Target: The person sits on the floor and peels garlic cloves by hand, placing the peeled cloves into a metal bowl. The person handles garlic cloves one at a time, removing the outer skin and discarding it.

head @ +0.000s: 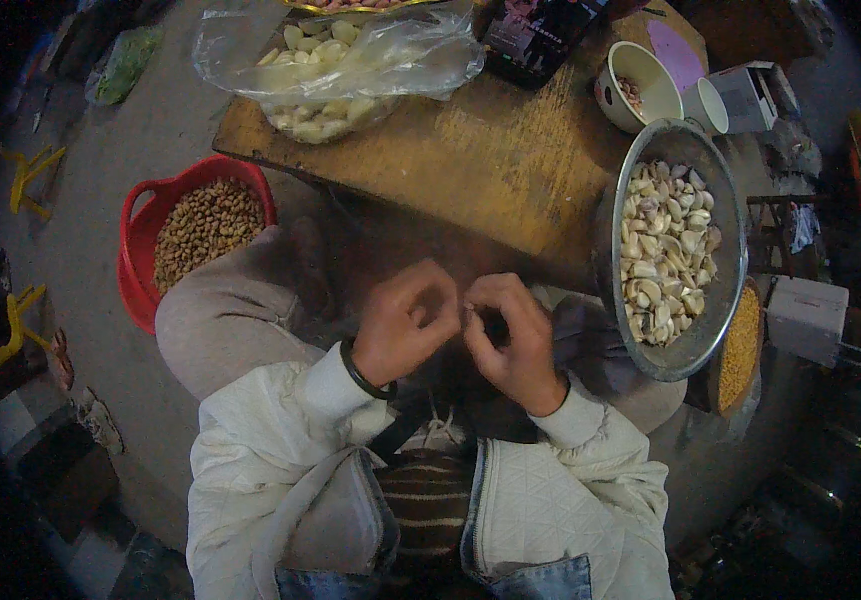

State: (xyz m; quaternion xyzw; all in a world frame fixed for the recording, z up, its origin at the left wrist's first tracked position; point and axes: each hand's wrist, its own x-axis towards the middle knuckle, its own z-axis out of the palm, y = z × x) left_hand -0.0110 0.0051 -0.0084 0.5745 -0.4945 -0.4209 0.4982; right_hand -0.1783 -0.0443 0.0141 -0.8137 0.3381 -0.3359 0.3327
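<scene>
My left hand point(409, 322) and my right hand point(509, 334) meet over my lap, thumbs and fingers curled into a pinch. Whatever lies between the fingertips is too small and blurred to make out. To the right of my right hand, a metal basin point(729, 191) holds many garlic cloves point(663, 259), most with skin on. Beyond my hands is a worn wooden table point(505, 157). Peeled garlic cloves point(321, 49) sit at its far left, in and under a clear plastic bag point(430, 56).
A red plastic basket point(137, 262) of brown beans or nuts stands by my left knee. Below the basin is a container of yellow grains point(742, 352). A cream bowl point(659, 90), a white cup point(713, 106) and a dark printed package point(535, 41) are at the far right.
</scene>
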